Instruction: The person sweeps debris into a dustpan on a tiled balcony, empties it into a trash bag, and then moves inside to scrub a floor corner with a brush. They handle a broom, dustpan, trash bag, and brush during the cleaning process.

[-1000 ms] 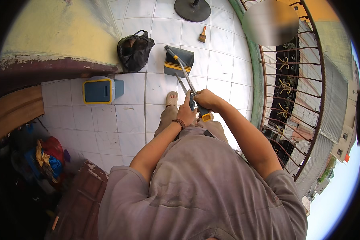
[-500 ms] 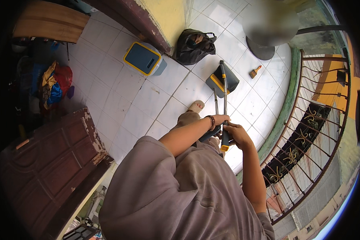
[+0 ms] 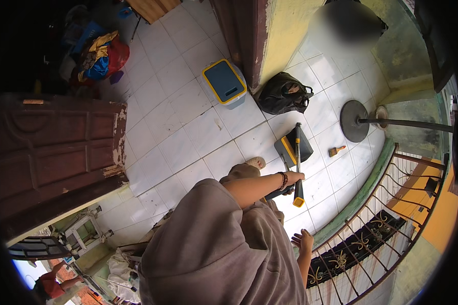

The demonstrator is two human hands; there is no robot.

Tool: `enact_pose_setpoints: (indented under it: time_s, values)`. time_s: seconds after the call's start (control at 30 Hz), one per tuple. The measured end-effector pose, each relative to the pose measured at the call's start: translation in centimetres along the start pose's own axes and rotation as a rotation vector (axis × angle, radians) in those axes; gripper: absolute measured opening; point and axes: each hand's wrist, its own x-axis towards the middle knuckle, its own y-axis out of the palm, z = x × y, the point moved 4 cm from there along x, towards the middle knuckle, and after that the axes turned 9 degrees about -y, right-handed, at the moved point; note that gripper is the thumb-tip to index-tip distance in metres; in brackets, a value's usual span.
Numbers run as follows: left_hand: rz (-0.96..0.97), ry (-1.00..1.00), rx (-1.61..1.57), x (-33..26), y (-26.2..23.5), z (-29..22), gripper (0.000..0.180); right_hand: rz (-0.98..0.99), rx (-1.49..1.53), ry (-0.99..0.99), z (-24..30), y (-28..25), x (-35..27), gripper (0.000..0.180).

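My left hand [image 3: 293,179] is closed around a long-handled pole [image 3: 297,161] with a grey shaft and black and yellow ends. Behind that hand the shaft of a black dustpan [image 3: 304,148] with yellow comb teeth runs close beside the pole; I cannot tell whether the fingers hold it too. The dustpan rests on the tiled floor in front of me. Apart from both tools, my right hand [image 3: 303,240] is low at my right side, near the railing, holding nothing, with its fingers spread.
A blue-lidded bin [image 3: 224,84] and a black bag [image 3: 286,94] stand by the doorway wall. A paintbrush [image 3: 336,151] and a round stand base [image 3: 354,121] are right of the dustpan. A metal railing [image 3: 376,218] curves along the right; a brown door [image 3: 61,152] is at left.
My right hand has let go of the pole and dropped toward my right side. My left hand still grips it. The view has turned, shifting the floor and objects.
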Motion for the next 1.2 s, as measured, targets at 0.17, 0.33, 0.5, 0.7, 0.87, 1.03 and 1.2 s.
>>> enact_pose_setpoints:
  time_s: [0.17,0.33,0.5,0.7,0.87,1.03,1.2]
  values:
    - [-0.072,0.118,-0.091,-11.9,1.2,-3.3,0.057,0.002,0.081,0.082,-9.4,-5.3,0.6,0.05]
    - [-0.211,0.361,-0.146,-15.0,-2.7,2.0,0.058,0.067,0.057,0.099,-10.9,-8.0,3.1,0.048]
    - [-0.421,0.312,-0.371,-29.5,-7.8,9.5,0.059,0.061,0.06,-0.049,-4.8,-9.8,8.1,0.046]
    - [-0.594,0.545,-0.608,-37.7,-16.2,13.4,0.057,-0.009,0.046,-0.363,7.5,-8.9,12.1,0.045]
    - [-0.566,0.623,-0.705,-41.5,-26.0,11.8,0.06,0.083,-0.111,-0.387,11.2,-1.3,9.6,0.044]
    - [-0.639,0.588,-0.761,-44.1,-36.2,6.7,0.057,0.093,-0.213,-0.25,8.2,7.4,5.3,0.043]
    - [-0.627,0.641,-0.822,-45.7,-45.2,1.5,0.054,0.088,-0.229,-0.143,6.3,10.7,0.1,0.042]
